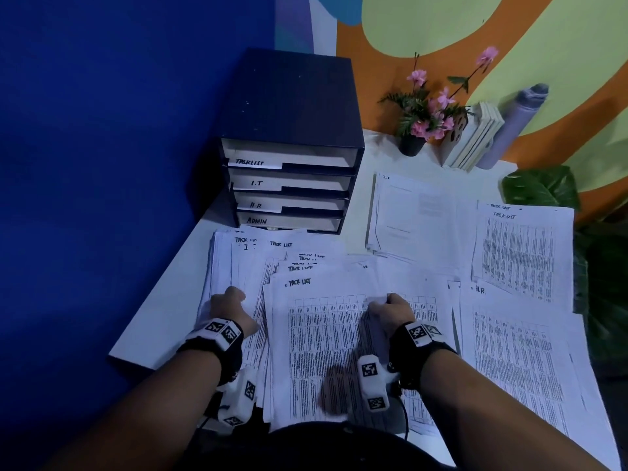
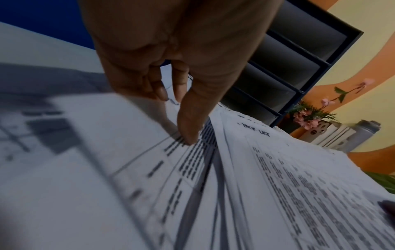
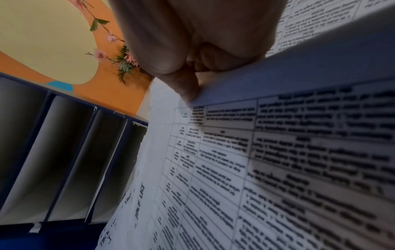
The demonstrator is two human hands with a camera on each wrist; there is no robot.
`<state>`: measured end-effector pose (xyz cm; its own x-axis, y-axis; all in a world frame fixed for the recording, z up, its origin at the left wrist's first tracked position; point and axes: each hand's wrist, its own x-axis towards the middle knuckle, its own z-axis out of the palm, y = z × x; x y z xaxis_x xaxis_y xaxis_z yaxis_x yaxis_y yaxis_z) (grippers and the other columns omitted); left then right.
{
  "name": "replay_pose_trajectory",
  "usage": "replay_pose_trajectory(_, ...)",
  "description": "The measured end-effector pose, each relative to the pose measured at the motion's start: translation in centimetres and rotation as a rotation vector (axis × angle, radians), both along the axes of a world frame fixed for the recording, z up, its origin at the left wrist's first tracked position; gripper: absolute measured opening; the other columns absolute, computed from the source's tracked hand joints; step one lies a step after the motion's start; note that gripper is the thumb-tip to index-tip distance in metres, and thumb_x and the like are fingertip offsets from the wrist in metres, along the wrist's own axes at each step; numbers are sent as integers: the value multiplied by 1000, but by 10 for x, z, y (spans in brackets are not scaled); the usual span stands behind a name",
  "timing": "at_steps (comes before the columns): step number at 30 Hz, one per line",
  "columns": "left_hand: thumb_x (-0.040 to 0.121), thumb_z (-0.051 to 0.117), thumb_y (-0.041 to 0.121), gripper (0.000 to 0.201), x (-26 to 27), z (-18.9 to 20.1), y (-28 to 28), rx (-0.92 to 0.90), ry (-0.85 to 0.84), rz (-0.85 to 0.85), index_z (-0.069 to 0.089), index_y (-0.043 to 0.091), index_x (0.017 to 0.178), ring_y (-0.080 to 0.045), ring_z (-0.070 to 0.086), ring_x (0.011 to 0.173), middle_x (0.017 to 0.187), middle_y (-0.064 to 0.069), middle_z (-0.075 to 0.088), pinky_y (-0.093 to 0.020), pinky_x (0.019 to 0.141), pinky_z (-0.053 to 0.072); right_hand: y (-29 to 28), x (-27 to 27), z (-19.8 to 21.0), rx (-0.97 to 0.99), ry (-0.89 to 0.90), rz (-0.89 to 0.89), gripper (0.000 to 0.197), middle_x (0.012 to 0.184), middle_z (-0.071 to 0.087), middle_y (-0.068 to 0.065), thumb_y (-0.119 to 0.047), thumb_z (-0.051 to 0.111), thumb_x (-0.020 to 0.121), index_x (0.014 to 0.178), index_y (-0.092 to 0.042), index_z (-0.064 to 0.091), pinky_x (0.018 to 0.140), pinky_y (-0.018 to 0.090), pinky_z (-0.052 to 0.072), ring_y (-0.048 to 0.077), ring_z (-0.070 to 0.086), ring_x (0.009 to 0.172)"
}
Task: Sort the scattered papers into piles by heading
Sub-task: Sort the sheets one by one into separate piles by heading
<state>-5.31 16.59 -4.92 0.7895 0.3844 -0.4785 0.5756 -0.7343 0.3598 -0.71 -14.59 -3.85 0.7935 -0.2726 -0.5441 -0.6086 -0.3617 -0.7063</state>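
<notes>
A loose heap of printed sheets, most headed TASK LIST, covers the near middle of the white table. My right hand pinches the lifted edge of the top TASK LIST sheet; in the right wrist view the thumb clamps that raised edge. My left hand rests on the left side of the heap with curled fingers. There the thumb bears down on a table-printed sheet and the fingertips meet its far edge. Sorted piles lie to the right: I.T, TASK LIST, H.R.
A dark tray organizer, labelled TASKLIST, I.T, H.R and ADMIN, stands behind the heap. At the back right are a flower pot, upright books and a grey bottle. Large green leaves border the right edge. A blue wall closes the left.
</notes>
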Motion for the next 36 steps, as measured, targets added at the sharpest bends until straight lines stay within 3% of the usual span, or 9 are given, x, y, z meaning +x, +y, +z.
replay_pose_trajectory(3, 65, 71, 22, 64, -2, -2, -5, -45, -45, 49, 48, 25, 125, -20, 59, 100, 114, -2, 59, -28, 85, 51, 0, 0, -1, 16, -22, -15, 24, 97, 69, 15, -12, 66, 84, 107, -8, 61, 76, 34, 54, 29, 65, 88)
replay_pose_trajectory(6, 77, 71, 11, 60, -2, -5, -6, -182, -153, 137, 46, 17, 132, -22, 57, 107, 127, -10, 54, -23, 78, 43, 1, -3, -1, 153, -1, 22, 33, 96, 66, 16, -15, 75, 79, 105, -11, 55, 72, 39, 55, 28, 64, 82)
replay_pose_trajectory(8, 79, 69, 13, 65, -1, -4, -4, -241, -176, 150, 42, 23, 137, -23, 54, 117, 136, -8, 50, -24, 84, 43, 2, -5, -1, 141, 29, 57, 37, 96, 66, 21, -16, 78, 73, 100, -5, 56, 75, 47, 56, 31, 64, 82)
replay_pose_trajectory(12, 85, 67, 17, 66, 1, 0, 0, -317, -164, 145, 36, 23, 143, -25, 54, 118, 138, -10, 49, -26, 90, 42, 4, -6, 6, 247, -15, 14, 9, 77, 62, 14, 2, 67, 82, 88, -3, 63, 68, 36, 50, 24, 56, 66)
replay_pose_trajectory(14, 83, 67, 10, 70, 0, 2, 0, -342, -180, 117, 36, 19, 144, -26, 54, 118, 138, -10, 51, -26, 92, 41, 1, -8, 8, 317, -39, -10, 12, 67, 56, 10, 6, 62, 83, 81, -6, 62, 61, 31, 43, 20, 48, 57)
replay_pose_trajectory(20, 83, 68, 6, 34, -9, 10, 2, -396, -288, 151, 58, 5, 115, -24, 61, 96, 107, -11, 66, -28, 83, 44, -8, -6, 6, 413, -40, -53, 12, 62, 57, 5, -4, 66, 84, 78, -14, 67, 61, 32, 38, 19, 45, 58)
replay_pose_trajectory(27, 82, 73, 9, 38, -15, 11, 5, -541, -327, 126, 59, 11, 116, -24, 64, 102, 109, -4, 68, -35, 95, 48, 8, -5, 18, 464, -138, -24, 17, 63, 63, -2, -2, 63, 89, 90, -18, 69, 62, 31, 42, 16, 51, 58)
replay_pose_trajectory(32, 90, 65, 19, 23, -14, 21, 0, -526, -369, 206, 64, 10, 111, -21, 62, 96, 103, -4, 67, -29, 88, 46, 13, -1, 24, 363, -225, -48, 16, 71, 62, 7, -2, 64, 87, 89, -18, 62, 66, 39, 48, 23, 54, 65)
replay_pose_trajectory(36, 94, 57, 21, 27, -11, 20, 2, -413, -325, 146, 65, 6, 115, -26, 61, 99, 108, -10, 68, -31, 88, 46, 11, -2, 24, 329, -258, -56, 34, 88, 66, 11, -1, 66, 83, 109, -19, 55, 74, 44, 56, 27, 62, 77)
